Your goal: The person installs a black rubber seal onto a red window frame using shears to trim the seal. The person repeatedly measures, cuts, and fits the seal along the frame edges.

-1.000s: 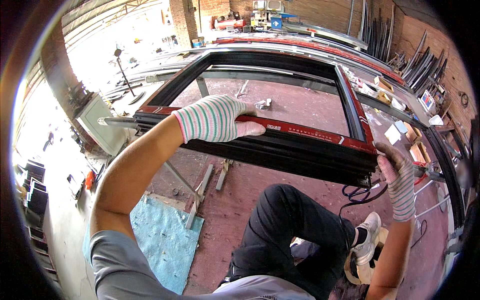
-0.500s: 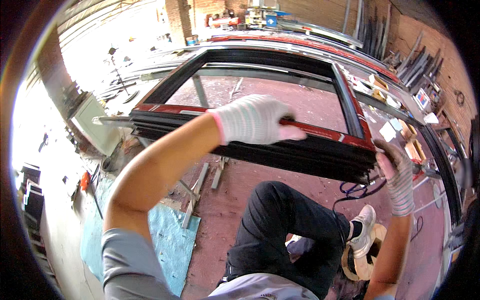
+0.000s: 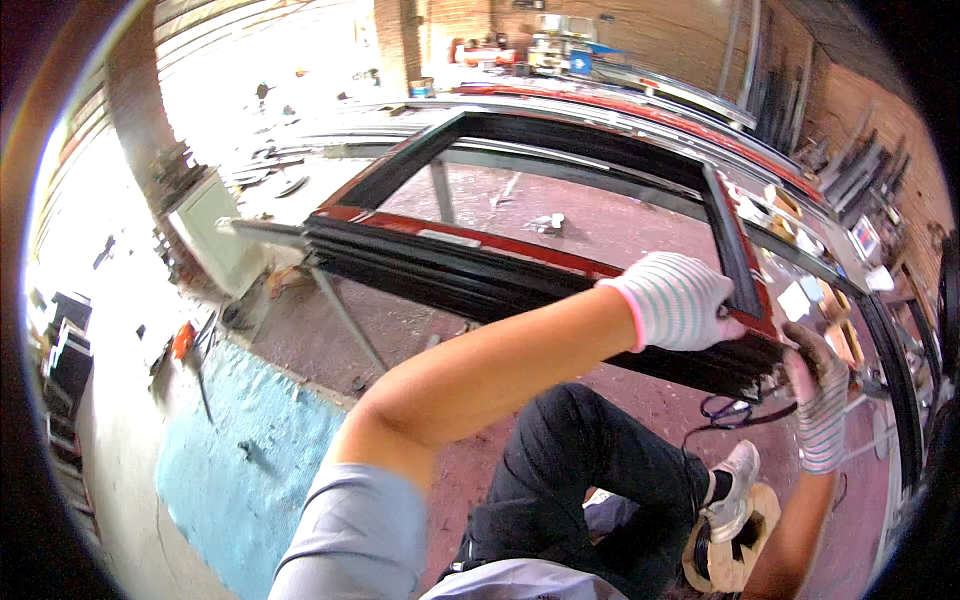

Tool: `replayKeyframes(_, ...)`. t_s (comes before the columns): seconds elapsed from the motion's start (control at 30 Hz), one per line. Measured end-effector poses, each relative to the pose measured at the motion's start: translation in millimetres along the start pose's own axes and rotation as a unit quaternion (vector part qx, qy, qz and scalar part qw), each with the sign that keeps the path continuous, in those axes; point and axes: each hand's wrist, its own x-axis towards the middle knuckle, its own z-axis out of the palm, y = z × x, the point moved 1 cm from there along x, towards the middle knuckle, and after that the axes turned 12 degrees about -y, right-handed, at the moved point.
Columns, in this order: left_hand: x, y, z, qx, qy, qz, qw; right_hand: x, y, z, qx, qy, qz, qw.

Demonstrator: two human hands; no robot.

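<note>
A rectangular window frame (image 3: 480, 238), dark red on top with black ridged sides, lies raised in front of me. My left hand (image 3: 685, 302), in a white striped glove, is on its near rail close to the right corner. The fingers are curled over the inner edge, thumb beside them; whatever they pinch is hidden. Beside that corner is my right hand (image 3: 815, 385), gloved, with fingers bent toward the frame's end. A thin black cord (image 3: 740, 412) loops below the corner and runs up to this hand, its grip partly hidden.
A spool (image 3: 765, 510) stands on the floor by my shoe. A light blue mat (image 3: 250, 450) lies at lower left, near a pale cabinet (image 3: 215, 235). Long profiles (image 3: 650, 90) lie beyond the frame. Small cardboard boxes (image 3: 843, 340) are at the right.
My left hand has slid rightward along the near rail, from its middle to the right corner. The right hand stays by the corner. The view has shifted slightly to the left.
</note>
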Motion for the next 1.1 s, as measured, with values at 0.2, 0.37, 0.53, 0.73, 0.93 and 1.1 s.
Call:
replayKeyframes(0.2, 5, -7, 5, 0.032, -0.030, -0.037, 0.998, -5, -28, 10, 0.048, 0.015, -0.031, 0.998)
replayKeyframes(0.37, 3, -4, 1, -0.001, -0.018, -0.005, 1.000, -12, -38, 7, 0.118, -0.022, -0.048, 0.992)
replayKeyframes(0.53, 17, -1, 0, -0.069, -0.043, 0.063, 0.995, -15, -10, -4, 0.116, 0.001, -0.025, 0.993)
replayKeyframes(0.73, 80, 23, 10, 0.035, -0.006, 0.296, 0.955, -16, 24, -26, 0.114, -0.024, 0.004, 0.993)
replayKeyframes(0.93, 142, 65, 15, -0.080, -0.309, 0.193, 0.928, -44, 45, -32, 0.074, 0.033, 0.010, 0.997)
replayKeyframes(1.1, 162, 61, 30, -0.169, -0.414, 0.167, 0.879, -85, 57, 18, -0.180, 0.272, -0.010, 0.945)
